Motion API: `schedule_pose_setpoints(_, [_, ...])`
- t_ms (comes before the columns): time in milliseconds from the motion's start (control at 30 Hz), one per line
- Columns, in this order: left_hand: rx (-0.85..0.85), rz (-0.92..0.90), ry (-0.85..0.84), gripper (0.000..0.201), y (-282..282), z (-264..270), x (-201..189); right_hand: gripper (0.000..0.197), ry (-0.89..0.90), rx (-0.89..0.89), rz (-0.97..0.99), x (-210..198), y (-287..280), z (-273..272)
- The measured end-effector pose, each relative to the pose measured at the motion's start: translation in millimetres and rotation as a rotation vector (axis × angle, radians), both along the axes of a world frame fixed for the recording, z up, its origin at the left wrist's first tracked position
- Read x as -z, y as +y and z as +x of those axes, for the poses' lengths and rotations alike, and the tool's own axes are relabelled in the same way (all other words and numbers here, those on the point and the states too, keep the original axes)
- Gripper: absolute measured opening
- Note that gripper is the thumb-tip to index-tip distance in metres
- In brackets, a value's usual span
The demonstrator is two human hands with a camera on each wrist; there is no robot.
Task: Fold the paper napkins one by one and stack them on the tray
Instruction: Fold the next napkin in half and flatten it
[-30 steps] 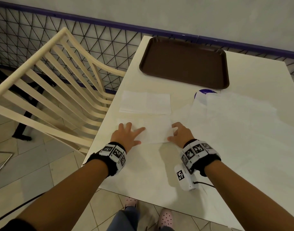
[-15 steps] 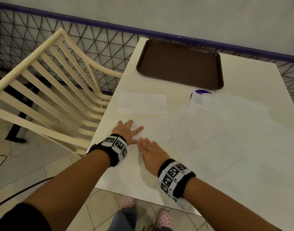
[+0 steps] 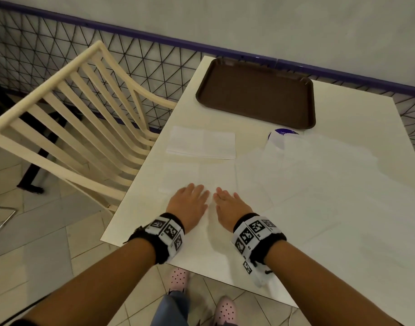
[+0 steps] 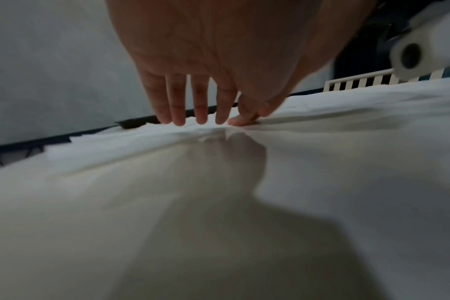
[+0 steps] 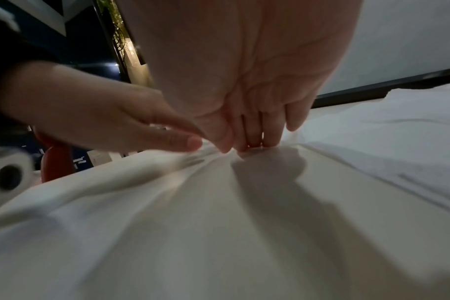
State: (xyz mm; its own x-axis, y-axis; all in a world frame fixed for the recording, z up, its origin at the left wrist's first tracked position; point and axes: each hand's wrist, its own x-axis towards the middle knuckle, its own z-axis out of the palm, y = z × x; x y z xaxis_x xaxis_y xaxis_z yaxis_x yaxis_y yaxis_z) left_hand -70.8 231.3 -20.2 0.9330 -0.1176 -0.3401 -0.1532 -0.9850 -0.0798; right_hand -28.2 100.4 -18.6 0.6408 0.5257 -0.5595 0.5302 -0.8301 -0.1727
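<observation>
A white napkin [image 3: 197, 175] lies flat near the table's left front, its crease lines faint. My left hand [image 3: 190, 198] and right hand [image 3: 227, 203] sit side by side on its near edge, palms down. In the left wrist view the left hand [image 4: 206, 121] has straight fingers with the tips touching the paper [image 4: 167, 134]. The right hand [image 5: 244, 146] presses its fingertips into the napkin [image 5: 219, 203], which wrinkles around them. Just beyond lies a stack of folded napkins [image 3: 201, 143]. The brown tray [image 3: 256, 90] at the back holds nothing.
Several unfolded napkins [image 3: 319, 184] overlap across the right half of the white table [image 3: 201, 250]. A blue round object [image 3: 283, 131] peeks out under them near the tray. A cream slatted chair [image 3: 84, 109] stands close on the left, with a wire fence behind.
My right hand left the napkin's right edge and swept left to lie flat beside my left hand. My left hand shifted right toward the napkin's middle.
</observation>
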Motion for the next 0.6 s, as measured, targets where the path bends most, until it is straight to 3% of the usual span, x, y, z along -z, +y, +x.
schedule_pose_setpoints(167, [-0.093,-0.054,-0.017,0.048,-11.1,-12.9,10.7,0.052,-0.013,-0.055,-0.04,-1.8,0.0,6.0])
schedule_pose_setpoints(333, [-0.28,-0.093,-0.074,0.044,15.2,-26.4,7.6,0.052,-0.044,-0.099,-0.072,-0.1,0.1,7.4])
schedule_pose_setpoints(500, [-0.397,0.04,-0.036,0.041,46.1,-30.4,0.9,0.046,-0.134,-0.137,-0.072,-3.0,1.7,9.2])
schedule_pose_setpoints(600, [-0.374,0.116,-0.031,0.042,54.5,-20.2,-10.1,0.04,-0.204,-0.164,-0.082,-6.0,4.4,14.2])
